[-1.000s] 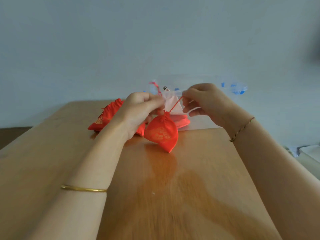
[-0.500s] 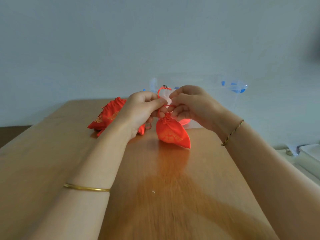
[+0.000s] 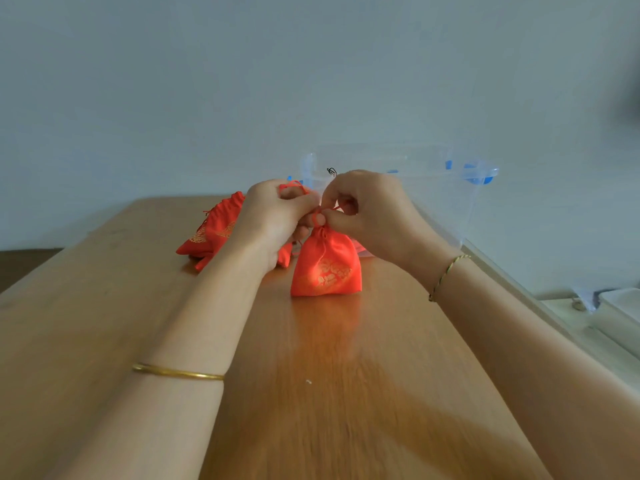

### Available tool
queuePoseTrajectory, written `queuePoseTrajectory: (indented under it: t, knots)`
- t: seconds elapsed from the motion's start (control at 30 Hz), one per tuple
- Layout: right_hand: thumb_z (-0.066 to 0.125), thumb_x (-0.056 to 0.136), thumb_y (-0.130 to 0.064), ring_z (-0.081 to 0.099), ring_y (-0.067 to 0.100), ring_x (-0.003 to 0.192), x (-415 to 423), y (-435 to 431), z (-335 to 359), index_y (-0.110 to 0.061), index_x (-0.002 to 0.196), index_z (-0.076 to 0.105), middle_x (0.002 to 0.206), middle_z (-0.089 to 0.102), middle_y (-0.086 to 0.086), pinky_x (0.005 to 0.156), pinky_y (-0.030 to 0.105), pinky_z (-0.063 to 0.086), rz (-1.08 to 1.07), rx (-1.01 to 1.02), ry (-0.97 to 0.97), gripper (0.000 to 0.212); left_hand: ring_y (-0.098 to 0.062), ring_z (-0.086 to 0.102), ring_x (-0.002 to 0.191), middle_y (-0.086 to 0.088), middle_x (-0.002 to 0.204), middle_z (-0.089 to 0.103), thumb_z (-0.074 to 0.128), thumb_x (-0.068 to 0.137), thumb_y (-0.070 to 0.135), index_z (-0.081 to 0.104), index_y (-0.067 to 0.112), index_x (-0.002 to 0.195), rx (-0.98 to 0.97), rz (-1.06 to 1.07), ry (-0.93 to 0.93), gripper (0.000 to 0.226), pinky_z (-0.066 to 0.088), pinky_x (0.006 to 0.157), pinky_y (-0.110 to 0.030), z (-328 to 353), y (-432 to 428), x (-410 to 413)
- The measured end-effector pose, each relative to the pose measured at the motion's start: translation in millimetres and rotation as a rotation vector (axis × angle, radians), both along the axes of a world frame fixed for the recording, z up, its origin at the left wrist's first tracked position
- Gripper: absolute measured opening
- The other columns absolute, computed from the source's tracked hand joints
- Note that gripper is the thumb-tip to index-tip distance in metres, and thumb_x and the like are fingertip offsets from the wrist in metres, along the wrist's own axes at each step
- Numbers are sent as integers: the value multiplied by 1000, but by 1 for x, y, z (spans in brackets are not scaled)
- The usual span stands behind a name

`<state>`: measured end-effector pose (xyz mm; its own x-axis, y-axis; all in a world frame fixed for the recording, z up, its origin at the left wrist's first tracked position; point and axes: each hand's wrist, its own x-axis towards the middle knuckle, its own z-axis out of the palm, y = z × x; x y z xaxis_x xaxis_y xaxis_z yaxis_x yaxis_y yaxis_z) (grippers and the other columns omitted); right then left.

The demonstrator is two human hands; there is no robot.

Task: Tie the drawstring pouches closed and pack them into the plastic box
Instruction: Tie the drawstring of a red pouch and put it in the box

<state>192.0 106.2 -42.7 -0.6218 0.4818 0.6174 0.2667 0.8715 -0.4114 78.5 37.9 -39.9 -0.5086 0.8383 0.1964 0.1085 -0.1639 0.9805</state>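
I read the working pouch as red satin-like fabric with a gold printed motif on its near face, its mouth gathered into a tight neck. It stands at the centre of the wooden table, just on the near side of the plastic box, with its bottom edge at the tabletop. Its long axis is vertical: neck up, base down, with only a slight lean. Count: one pouch in work and one clear box with blue latches, set far and right. There is also one heap of further red pouches at far left, partly behind the left wrist; I make out at least two there but cannot give an exact number. The left hand and the right hand are brought together directly above the neck, each with fingers curled and pinching the red drawstring. A loop of the cord shows over the left fingers. The left forearm carries one gold bangle; the right wrist carries one thin cord bracelet.
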Motion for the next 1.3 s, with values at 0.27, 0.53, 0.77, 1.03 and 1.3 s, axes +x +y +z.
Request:
queuePoseTrajectory:
  t: [0.27, 0.53, 0.77, 1.03, 1.3]
  knots:
    - [60, 81, -10, 20, 10, 39, 3, 9, -2, -12, 58, 45, 50, 33, 2, 39, 17, 14, 21, -969, 246, 28, -15, 58, 89, -2, 96, 59, 73, 70, 26, 57, 27, 80, 25, 137, 503, 18, 45, 70, -21, 15, -9, -1]
    - [54, 85, -6, 23, 5, 33, 5, 7, 2, -11, 62, 50, 50, 36, 1, 37, 13, 14, 98, -1196, 305, 24, -25, 45, 115, -6, 113, 50, 71, 75, 21, 67, 25, 80, -12, 181, 928, 7, 40, 95, -29, 8, -5, 6]
    - [53, 86, -8, 22, 6, 35, 8, 6, 5, -13, 62, 48, 45, 36, -2, 37, 17, 13, 182, -1256, 263, 26, -27, 45, 116, -9, 116, 52, 72, 73, 13, 69, 22, 80, -4, 231, 991, 12, 39, 97, -35, 7, -2, 6]
    - [63, 82, -5, 34, 9, 48, 18, 18, 4, -13, 62, 56, 53, 43, -2, 47, 20, 27, -38, -801, 156, 22, -23, 52, 98, -4, 94, 53, 63, 82, 13, 66, 12, 80, -98, 229, 1068, 4, 30, 74, -20, 6, -2, -12]
    - [61, 84, -25, 53, 13, 66, 6, 12, -1, -16, 84, 60, 75, 58, 1, 68, 33, 47, -75, -688, 83, 9, -24, 61, 84, -7, 89, 64, 51, 88, 15, 58, 6, 89, -97, 286, 893, 11, 45, 74, -30, 1, 0, -15]
